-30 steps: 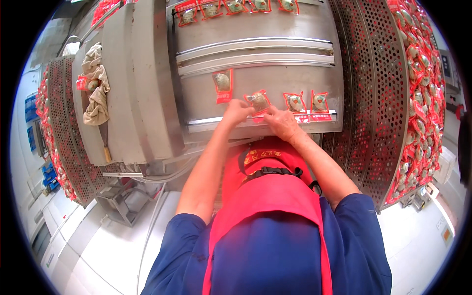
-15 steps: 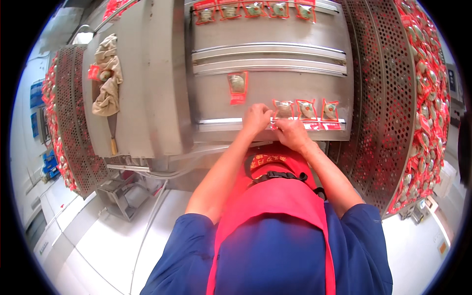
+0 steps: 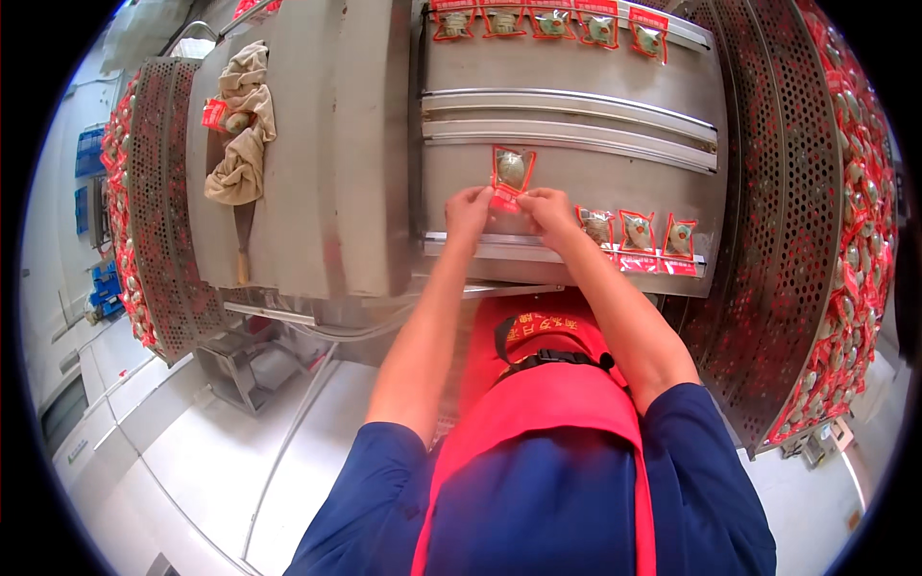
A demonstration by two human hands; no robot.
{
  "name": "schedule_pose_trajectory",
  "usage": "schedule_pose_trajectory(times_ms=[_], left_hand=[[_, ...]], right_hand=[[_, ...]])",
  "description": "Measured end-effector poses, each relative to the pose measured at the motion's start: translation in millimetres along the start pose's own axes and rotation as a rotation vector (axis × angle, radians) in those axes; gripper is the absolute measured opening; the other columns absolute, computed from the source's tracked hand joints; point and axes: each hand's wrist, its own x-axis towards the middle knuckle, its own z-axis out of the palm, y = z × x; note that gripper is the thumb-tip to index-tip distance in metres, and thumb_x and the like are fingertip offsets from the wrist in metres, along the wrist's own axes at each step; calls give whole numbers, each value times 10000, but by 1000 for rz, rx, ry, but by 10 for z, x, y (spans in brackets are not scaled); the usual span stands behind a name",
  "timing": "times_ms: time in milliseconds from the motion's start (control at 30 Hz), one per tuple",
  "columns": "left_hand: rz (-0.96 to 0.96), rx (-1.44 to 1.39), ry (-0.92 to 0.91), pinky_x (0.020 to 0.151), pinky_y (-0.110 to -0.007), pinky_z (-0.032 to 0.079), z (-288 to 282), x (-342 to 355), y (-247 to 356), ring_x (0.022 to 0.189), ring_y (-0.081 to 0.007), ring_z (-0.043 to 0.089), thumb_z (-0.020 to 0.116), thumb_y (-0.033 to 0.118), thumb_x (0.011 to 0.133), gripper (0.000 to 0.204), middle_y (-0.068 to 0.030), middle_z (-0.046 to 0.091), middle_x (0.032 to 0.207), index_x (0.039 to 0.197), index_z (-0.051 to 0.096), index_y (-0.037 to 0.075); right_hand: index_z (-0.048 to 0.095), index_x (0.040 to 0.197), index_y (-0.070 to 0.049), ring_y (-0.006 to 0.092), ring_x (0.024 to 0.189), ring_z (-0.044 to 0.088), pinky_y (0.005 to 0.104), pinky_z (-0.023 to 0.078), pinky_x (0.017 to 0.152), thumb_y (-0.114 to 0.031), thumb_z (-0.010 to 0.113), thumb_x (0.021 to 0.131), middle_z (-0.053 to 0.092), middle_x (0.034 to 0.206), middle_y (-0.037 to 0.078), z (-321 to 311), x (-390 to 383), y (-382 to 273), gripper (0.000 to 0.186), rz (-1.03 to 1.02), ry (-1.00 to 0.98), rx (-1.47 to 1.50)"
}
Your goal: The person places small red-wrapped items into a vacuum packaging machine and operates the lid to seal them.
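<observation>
At our far left we see blue plastic crates (image 3: 88, 152), then a heap of red-edged clear packets (image 3: 123, 192) behind a curved, perforated grey metal wall (image 3: 165, 192). Next, on a flat grey metal surface (image 3: 317, 192), lies a crumpled beige cloth (image 3: 252, 144) with one small red-and-clear packet (image 3: 226, 117) against it; below the cloth shows a narrow dark blade with a pale handle (image 3: 243, 267).

Further right, on a rectangular brushed-steel plate (image 3: 615, 182) crossed by pale metal bars (image 3: 567, 108), our left hand (image 3: 469, 213) has its fingertips pinched on the lower left corner of a clear, red-bordered packet with a rounded grey-green filling (image 3: 512, 170). This packet lies between the middle and near bars, its red end toward us. Our right hand (image 3: 551, 215) pinches its lower right corner, thumb against fingers. Five similar packets (image 3: 552, 23) line the plate's far edge. Just beside our right hand, three more packets (image 3: 637, 231) sit in a row, their red ends over the near bar.

At our far right, another perforated wall (image 3: 783, 192) borders piled packets (image 3: 855, 211).
</observation>
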Motion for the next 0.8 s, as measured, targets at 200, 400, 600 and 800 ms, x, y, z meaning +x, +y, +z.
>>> schedule_pose_trajectory(times_ms=[200, 400, 600, 800], left_hand=[[-134, 10, -218, 480, -256, 400, -17, 92, -19, 552, -89, 538, 727, 284, 897, 254, 13, 642, 719, 956, 735, 37], [-75, 254, -391, 613, -314, 516, -166, 141, 116, 659, -136, 640, 773, 213, 812, 213, -65, 719, 762, 877, 761, 10], [208, 629, -241, 721, -358, 553, -392, 102, -84, 738, -214, 717, 757, 160, 729, 166, -142, 733, 771, 837, 768, 36], [191, 697, -268, 786, -396, 559, -442, 21, 24, 822, -273, 728, 731, 199, 722, 204, -127, 744, 825, 881, 786, 84]], right_hand=[[669, 864, -55, 85, 564, 529, 264, 415, 462, -123, 721, 886, 593, 693, -10, -228, -123, -100, 88, 14, -40, -75], [700, 868, -34, 106, 521, 534, 281, 435, 459, -63, 721, 822, 593, 645, 0, -404, 11, -132, 59, 4, -131, -357], [744, 819, -13, 150, 592, 652, 330, 516, 534, -95, 688, 757, 690, 679, 68, -255, 38, 60, 117, -325, 32, -739], [758, 876, -46, 209, 665, 698, 351, 546, 665, -145, 698, 755, 715, 727, 118, -208, 22, 232, 167, -454, 101, -869]])
